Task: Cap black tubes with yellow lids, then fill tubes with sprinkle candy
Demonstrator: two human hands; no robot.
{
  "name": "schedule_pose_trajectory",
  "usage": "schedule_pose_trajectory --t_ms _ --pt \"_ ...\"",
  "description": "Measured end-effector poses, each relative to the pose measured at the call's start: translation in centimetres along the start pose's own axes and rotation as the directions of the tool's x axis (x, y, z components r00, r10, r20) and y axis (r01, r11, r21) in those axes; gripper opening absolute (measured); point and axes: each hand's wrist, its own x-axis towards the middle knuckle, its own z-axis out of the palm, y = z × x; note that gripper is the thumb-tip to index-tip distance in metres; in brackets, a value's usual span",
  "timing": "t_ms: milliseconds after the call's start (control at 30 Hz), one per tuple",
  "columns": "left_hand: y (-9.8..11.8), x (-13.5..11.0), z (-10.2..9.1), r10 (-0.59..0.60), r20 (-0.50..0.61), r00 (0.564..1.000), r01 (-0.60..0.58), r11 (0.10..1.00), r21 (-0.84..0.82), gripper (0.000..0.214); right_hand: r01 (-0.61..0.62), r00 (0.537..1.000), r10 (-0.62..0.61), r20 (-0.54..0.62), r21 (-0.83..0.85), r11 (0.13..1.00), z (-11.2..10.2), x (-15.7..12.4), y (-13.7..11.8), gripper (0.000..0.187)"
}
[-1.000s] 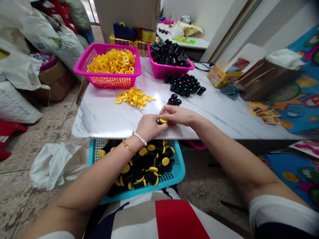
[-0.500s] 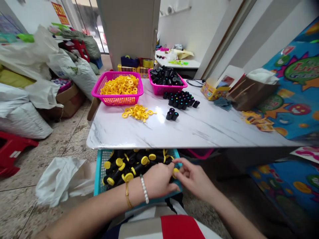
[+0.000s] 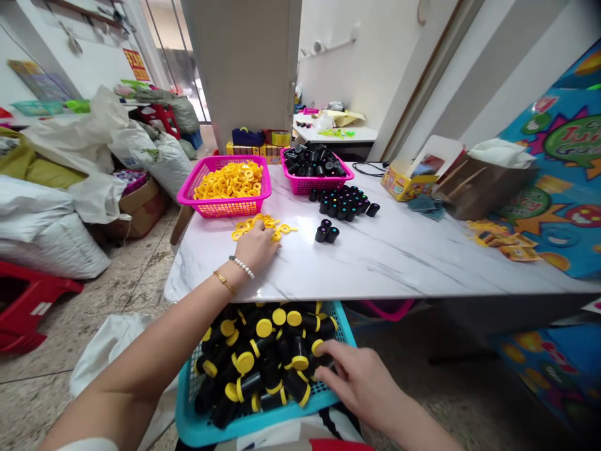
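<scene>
White table (image 3: 389,263), right end cut off. Blue basket (image 3: 206,432) below, far edge hidden. Right hand (image 3: 364,376) there, thumb and forefinger parted beside heaped yellow-capped black tubes (image 3: 248,383); left hand (image 3: 257,247) over yellow rings (image 3: 239,233) on the table, fingertips hidden. Can't tell if either holds anything.

The left hand (image 3: 257,247) has moved away from the right hand (image 3: 361,380) to the loose yellow caps (image 3: 284,229)
</scene>
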Motion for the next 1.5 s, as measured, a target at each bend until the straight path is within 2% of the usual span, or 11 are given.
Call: schedule_pose_trajectory --t_ms 167,300,433,567,733,833,967,1167,1267,1367,1500 --pt "0.3 -0.2 0.7 0.056 0.018 0.998 -0.056 0.998 0.027 0.025 0.171 0.963 -0.160 -0.216 0.034 0.985 -3.6 4.5 -0.5 0.019" --pt "1.7 -1.5 -0.1 0.063 -0.114 0.991 -0.092 0.961 -0.262 0.013 0.147 0.914 -0.013 -0.407 0.300 0.943 -5.4 9.7 -0.4 0.018" --pt "4.0 -2.6 -0.8 -0.040 -0.026 0.999 0.010 0.697 -0.717 0.014 0.070 0.962 0.177 -0.209 0.812 0.580 -5.6 14.3 0.2 0.035" --pt "5.7 -2.7 0.0 -0.005 0.213 0.977 0.186 0.510 -0.840 0.023 0.101 0.962 0.201 -0.185 0.925 0.365 -5.4 15.9 1.3 0.036" --pt "7.0 0.2 2.0 -0.012 0.146 0.989 0.114 0.689 -0.715 0.030 0.113 0.860 0.356 -0.366 0.816 0.567 -6.2 14.3 3.7 0.026" --pt "8.1 3.4 3.2 -0.053 0.095 0.994 0.100 0.779 -0.619 0.050 0.135 0.793 0.428 -0.434 0.810 0.571 -6.5 13.3 4.8 0.027" --pt "8.7 5.4 3.6 -0.015 0.086 0.996 0.064 0.802 -0.594 0.034 0.151 0.838 0.350 -0.419 0.794 0.590 -6.6 12.7 5.3 0.028" --pt "5.8 -1.3 1.5 0.077 0.142 0.987 0.023 0.803 -0.596 0.017 0.102 0.881 0.327 -0.341 0.813 0.573 -6.8 12.5 4.9 0.028" --pt "4.6 -4.5 0.8 0.060 0.135 0.989 0.036 0.789 -0.613 0.023 0.013 0.941 0.289 -0.176 0.871 0.490 -6.4 13.6 3.6 0.031" --pt "4.2 -5.3 0.9 0.075 0.088 0.993 0.000 0.762 -0.647 0.022 -0.045 0.981 0.186 -0.058 0.862 0.505 -5.8 15.3 1.8 0.032" --pt "4.3 -4.9 1.2 0.105 0.071 0.992 -0.038 0.781 -0.623 0.012 0.007 0.961 0.207 -0.181 0.768 0.640 -5.5 16.7 0.5 0.028"
